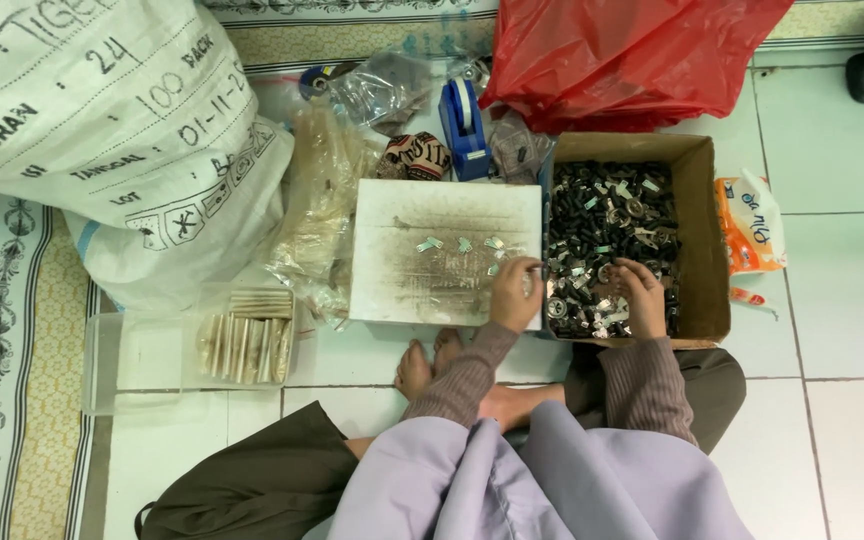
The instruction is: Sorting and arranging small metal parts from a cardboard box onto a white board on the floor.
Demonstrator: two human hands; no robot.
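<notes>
Both forearms reach toward twelve o'clock in striped sleeves. The left hand [515, 292] curls, fingertips pinched together — the right hand [642, 297], at its three o'clock, bends knuckles-up, fingers curled downward.

left hand [514, 293] on white board [402, 225], right hand [640, 298] in box [704, 240]

Open white tile floor [852, 300] is left to the right of the right grip [642, 298], beyond the wall of the cardboard box [707, 240]. Ahead of both grips the way is closed by a red plastic bag [622, 55] and a blue tape dispenser [464, 125]. Left of the left grip [514, 292], the white board [402, 250] is largely bare, though a large white sack [122, 140] blocks passage farther out.
</notes>
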